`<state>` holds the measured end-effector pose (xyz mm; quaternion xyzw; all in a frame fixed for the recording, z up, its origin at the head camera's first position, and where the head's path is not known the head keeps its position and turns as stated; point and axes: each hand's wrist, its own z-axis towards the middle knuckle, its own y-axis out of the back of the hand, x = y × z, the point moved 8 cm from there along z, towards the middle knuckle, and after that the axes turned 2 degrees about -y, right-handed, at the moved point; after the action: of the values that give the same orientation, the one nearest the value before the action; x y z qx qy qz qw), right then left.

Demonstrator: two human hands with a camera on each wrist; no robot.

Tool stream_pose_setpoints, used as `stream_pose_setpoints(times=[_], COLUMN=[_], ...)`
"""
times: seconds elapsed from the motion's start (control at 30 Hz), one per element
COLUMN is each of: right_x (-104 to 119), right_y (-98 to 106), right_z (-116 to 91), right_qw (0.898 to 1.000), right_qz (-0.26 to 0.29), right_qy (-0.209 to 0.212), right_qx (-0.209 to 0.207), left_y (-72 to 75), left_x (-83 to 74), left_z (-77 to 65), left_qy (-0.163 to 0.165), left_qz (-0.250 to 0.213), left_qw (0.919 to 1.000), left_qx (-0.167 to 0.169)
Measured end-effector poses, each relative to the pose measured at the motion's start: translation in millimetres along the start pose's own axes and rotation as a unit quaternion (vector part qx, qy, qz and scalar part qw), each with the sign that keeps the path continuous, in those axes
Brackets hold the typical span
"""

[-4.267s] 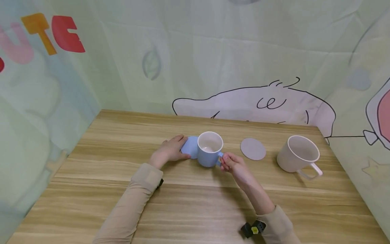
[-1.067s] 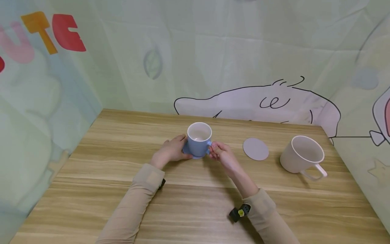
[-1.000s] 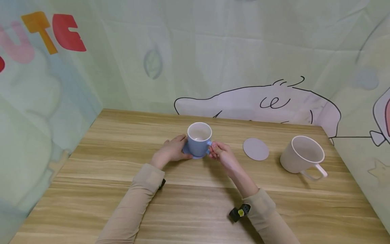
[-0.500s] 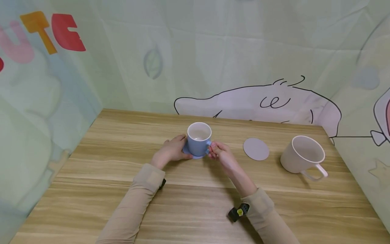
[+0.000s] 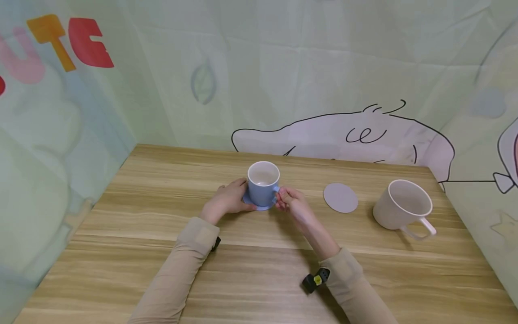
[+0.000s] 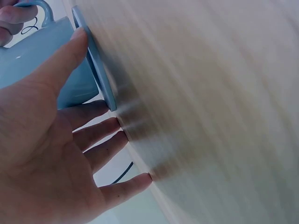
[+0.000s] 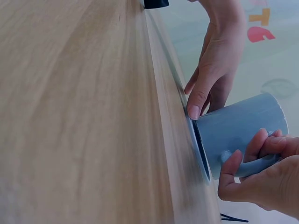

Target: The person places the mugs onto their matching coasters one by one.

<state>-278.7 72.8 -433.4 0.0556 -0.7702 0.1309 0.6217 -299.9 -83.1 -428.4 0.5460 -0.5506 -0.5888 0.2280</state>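
My right hand (image 5: 292, 200) holds the handle of a light blue mug (image 5: 263, 191), white inside, between thumb and curled fingers. Directly over a round blue coaster (image 5: 264, 208), the mug stands nearly upright. In the right wrist view a thin dark line runs between the mug's base (image 7: 212, 140) and the coaster; full contact cannot be told. At the coaster's left side lies my left hand (image 5: 228, 198), its fingers spread and fairly straight. In the left wrist view its thumb (image 6: 65, 56) touches the coaster's rim, while the other fingertips rest on the table.
A round greyish-lilac coaster (image 5: 340, 197) lies flat to the right of the mug. Farther right, a larger pale pinkish mug (image 5: 400, 207) stands with its handle toward the front right. The wooden table (image 5: 251, 279) meets a printed cloth backdrop (image 5: 259, 81) at the back.
Over several seconds the blue mug has moved left and back, from beside the blue coaster to over it, with my right hand on its handle. During the last second it shifts slightly left.
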Motion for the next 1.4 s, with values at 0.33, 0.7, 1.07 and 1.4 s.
stream_pose_setpoints(times=[0.33, 0.7, 1.07, 1.4], right_x=[0, -2, -3, -6], right_y=[-2, -4, -6, -5], right_z=[2, 4, 5, 5], right_qw=[1.000, 1.000, 1.000, 1.000], right_qz=[0.006, 0.014, 0.017, -0.002], right_qy=[0.002, -0.002, -0.001, 0.001], right_qx=[-0.003, -0.006, -0.003, 0.012], left_y=[1.4, 3.0, 3.8, 3.7], left_x=[8.2, 10.1, 13.0, 13.8], left_z=[6.9, 9.2, 11.6, 12.2], left_qy=[-0.015, -0.013, -0.009, -0.010], left_qz=[-0.014, -0.023, -0.021, -0.020], left_qw=[0.9995, 0.9995, 0.9995, 0.9995], left_qx=[-0.024, -0.018, -0.021, -0.024])
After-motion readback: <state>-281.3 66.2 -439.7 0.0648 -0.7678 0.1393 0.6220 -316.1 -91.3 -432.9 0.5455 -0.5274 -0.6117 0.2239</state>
